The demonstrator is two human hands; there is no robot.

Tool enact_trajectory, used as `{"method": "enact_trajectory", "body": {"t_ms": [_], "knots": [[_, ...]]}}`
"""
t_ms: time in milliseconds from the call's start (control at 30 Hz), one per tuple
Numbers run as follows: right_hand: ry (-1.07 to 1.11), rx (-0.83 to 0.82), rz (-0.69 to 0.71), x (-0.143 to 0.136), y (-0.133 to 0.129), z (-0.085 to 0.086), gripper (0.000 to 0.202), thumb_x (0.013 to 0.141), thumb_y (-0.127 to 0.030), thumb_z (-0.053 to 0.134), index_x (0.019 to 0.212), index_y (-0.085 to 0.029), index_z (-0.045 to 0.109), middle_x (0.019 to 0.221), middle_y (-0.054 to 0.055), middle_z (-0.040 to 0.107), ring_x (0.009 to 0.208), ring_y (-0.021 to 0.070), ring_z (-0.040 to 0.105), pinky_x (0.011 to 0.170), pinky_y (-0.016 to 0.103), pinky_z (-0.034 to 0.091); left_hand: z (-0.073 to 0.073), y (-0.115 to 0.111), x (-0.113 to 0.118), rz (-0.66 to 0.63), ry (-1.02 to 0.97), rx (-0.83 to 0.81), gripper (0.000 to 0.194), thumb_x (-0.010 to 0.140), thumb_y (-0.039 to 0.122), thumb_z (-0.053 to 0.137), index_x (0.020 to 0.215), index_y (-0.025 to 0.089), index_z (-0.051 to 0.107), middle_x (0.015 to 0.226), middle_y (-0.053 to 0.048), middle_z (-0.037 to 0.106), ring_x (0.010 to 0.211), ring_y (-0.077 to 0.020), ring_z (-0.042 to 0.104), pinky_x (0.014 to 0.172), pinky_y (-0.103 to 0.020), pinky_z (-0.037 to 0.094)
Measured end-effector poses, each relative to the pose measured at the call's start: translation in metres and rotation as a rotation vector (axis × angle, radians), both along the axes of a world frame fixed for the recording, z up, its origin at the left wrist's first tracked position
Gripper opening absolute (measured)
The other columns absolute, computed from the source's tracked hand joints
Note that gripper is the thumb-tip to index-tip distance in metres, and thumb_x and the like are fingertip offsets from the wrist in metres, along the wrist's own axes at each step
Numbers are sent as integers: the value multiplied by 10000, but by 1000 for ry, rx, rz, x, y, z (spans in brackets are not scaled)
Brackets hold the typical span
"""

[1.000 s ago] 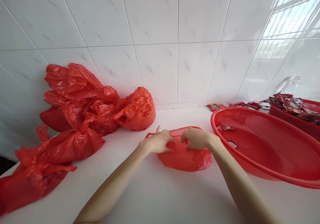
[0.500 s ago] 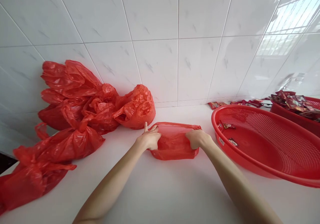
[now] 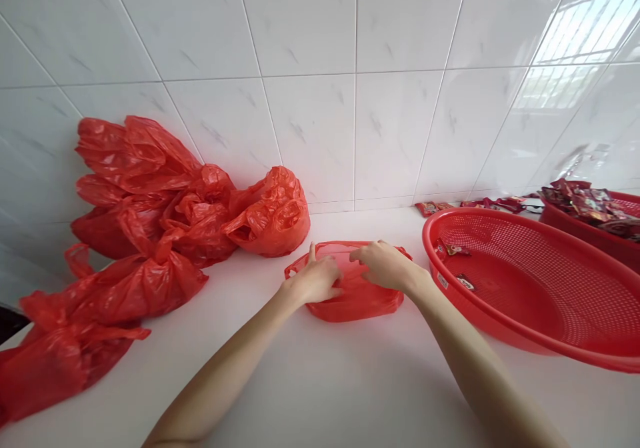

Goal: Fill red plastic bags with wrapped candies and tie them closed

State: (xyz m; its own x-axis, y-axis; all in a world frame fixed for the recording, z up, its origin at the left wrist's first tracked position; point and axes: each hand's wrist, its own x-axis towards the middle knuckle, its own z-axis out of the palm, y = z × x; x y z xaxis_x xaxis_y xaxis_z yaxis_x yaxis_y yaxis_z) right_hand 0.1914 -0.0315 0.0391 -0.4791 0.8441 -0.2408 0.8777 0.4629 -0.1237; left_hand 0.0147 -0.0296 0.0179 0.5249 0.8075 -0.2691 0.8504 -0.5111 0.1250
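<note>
While the red plastic bag (image 3: 350, 295) lies thin, crinkled and translucent on the white counter (image 3: 320, 381), near the tiled wall (image 3: 320, 101), we pinch its top film with our left hand (image 3: 315, 280) and right hand (image 3: 385, 267). The snack wrappers' print in the red basket (image 3: 540, 288) is too small to read. Filled red bags (image 3: 150, 235) crowd the left; bare counter lies in front.

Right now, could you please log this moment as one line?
left hand: on red bag | right hand: on same bag | bag: on white counter | red basket: right
</note>
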Motion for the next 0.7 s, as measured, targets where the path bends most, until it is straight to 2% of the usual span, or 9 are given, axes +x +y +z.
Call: {"method": "enact_trajectory", "body": {"t_ms": [100, 167, 233, 300, 400, 533, 633, 700], "knots": [[-90, -32, -50, -2, 2, -4, 409, 781, 5, 603, 1133, -188, 684, 1116, 116, 726, 1102, 287, 667, 987, 405, 439, -4, 2, 0, -7, 99, -33, 210, 838, 298, 638, 661, 190, 602, 926, -70, 690, 1119, -288, 605, 1216, -640, 102], [-157, -83, -84, -2, 4, -9, 384, 727, 23, 632, 1050, -173, 697, 1070, 124, 731, 1065, 305, 682, 1043, 514, 403, -6, 3, -2, 17, 153, -55, 139, 816, 220, 627, 685, 189, 595, 1005, -95, 692, 1167, -307, 583, 1191, -683, 131], [-213, -122, -125, -2, 8, -16, 397, 695, 34, 633, 1040, -154, 691, 1097, 155, 724, 1090, 337, 668, 1070, 634, 338, -6, 4, -6, 62, 207, -80, 66, 763, 124, 612, 738, 184, 601, 1106, -120, 676, 1172, -316, 585, 1168, -715, 152], [-245, -139, -158, -1, 12, -22, 425, 692, 30, 621, 1077, -141, 677, 1167, 188, 705, 1153, 361, 632, 1074, 709, 272, -5, 5, -10, 112, 250, -107, 158, 688, 63, 624, 797, 177, 606, 1162, -139, 656, 1141, -319, 605, 1145, -743, 167], [-258, -148, -182, 0, 16, -27, 439, 711, 22, 593, 1111, -147, 662, 1226, 192, 686, 1188, 357, 605, 1072, 745, 226, -3, 8, -16, 154, 273, -135, 269, 632, 57, 647, 870, 176, 605, 1158, -135, 656, 1103, -312, 628, 1128, -767, 168], [-240, -143, -161, -1, 13, -23, 414, 718, 17, 592, 1098, -133, 656, 1149, 176, 706, 1137, 346, 625, 1086, 766, 174, -2, 9, -17, 152, 262, -146, 208, 709, 201, 675, 907, 171, 616, 1155, -148, 654, 1155, -331, 605, 1145, -756, 135], [-185, -111, -99, -1, 6, -14, 385, 750, -48, 616, 1119, -157, 633, 1080, 125, 709, 1088, 311, 641, 1125, 723, 157, -2, 7, -16, 144, 233, -126, 204, 793, 363, 646, 857, 170, 619, 1121, -157, 663, 1175, -342, 590, 1161, -733, 125], [-128, -82, -43, -1, 2, -9, 354, 779, -122, 633, 1130, -172, 621, 1008, 93, 708, 1062, 295, 648, 1147, 677, 168, -1, 6, -15, 138, 210, -111, 228, 823, 404, 610, 791, 179, 604, 1084, -140, 673, 1145, -325, 603, 1173, -709, 131]]}}
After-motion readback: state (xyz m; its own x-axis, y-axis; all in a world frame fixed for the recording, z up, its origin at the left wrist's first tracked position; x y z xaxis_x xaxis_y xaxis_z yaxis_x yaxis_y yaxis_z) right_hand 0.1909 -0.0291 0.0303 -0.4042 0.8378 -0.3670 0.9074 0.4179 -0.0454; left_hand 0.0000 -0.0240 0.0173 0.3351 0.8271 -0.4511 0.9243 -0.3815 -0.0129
